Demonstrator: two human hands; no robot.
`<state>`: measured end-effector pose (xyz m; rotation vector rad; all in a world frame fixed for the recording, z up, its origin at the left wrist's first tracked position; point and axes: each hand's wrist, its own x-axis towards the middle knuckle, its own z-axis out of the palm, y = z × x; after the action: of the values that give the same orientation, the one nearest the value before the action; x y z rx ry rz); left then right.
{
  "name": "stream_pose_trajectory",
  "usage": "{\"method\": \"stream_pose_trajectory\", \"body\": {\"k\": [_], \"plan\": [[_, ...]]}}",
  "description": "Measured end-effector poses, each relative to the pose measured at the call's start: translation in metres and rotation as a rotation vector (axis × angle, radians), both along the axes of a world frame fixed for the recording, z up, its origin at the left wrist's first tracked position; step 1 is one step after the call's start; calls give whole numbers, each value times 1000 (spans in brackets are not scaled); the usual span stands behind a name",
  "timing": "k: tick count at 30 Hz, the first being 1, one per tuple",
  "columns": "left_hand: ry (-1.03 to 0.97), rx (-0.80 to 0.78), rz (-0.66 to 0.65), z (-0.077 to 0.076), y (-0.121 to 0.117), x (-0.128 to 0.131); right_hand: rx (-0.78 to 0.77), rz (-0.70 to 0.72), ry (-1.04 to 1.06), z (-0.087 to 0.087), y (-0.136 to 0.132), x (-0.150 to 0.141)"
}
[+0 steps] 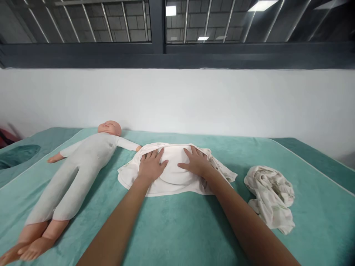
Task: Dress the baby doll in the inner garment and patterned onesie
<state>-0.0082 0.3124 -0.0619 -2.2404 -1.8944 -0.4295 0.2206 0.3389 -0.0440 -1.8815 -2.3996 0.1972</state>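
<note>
A small white baby shirt (174, 179) lies spread on the green cover in front of me, its edges partly folded and a faint print showing at the sides. My left hand (152, 165) rests on its left part with the fingers spread. On the right part lies my right hand (196, 162), also with fingers apart, the tips partly under or against the upper fold. Neither hand grips the cloth visibly. To the left, a baby doll (91, 151) in a pale suit lies on its back, one hand touching or very near the shirt's edge.
A crumpled white printed garment (270, 195) sits to the right of my right forearm. The green padded cover (172, 229) spans the surface up to a white wall (177, 99). Above it is a dark-framed window (158, 55) with bars. Something red (7, 136) shows at the far left.
</note>
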Motion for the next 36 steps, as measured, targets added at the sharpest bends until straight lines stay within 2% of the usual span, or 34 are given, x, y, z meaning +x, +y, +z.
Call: {"method": "stream_pose_trajectory", "body": {"k": [3, 9, 13, 18, 28, 36], "plan": [[-7, -10, -2, -1, 1, -1, -15, -18, 8, -3, 3, -2], [-15, 8, 21, -3, 5, -3, 148, 38, 4, -13, 4, 2], [-1, -18, 5, -3, 7, -4, 107, 36, 25, -11, 8, 6], [1, -79, -13, -4, 8, -5, 181, -1, 47, -11, 8, 8], [-1, 63, 14, -3, 11, -1, 261, -108, 33, -13, 1, 0], [-27, -61, 11, -5, 16, -3, 230, -82, 35, -11, 2, 0]]}}
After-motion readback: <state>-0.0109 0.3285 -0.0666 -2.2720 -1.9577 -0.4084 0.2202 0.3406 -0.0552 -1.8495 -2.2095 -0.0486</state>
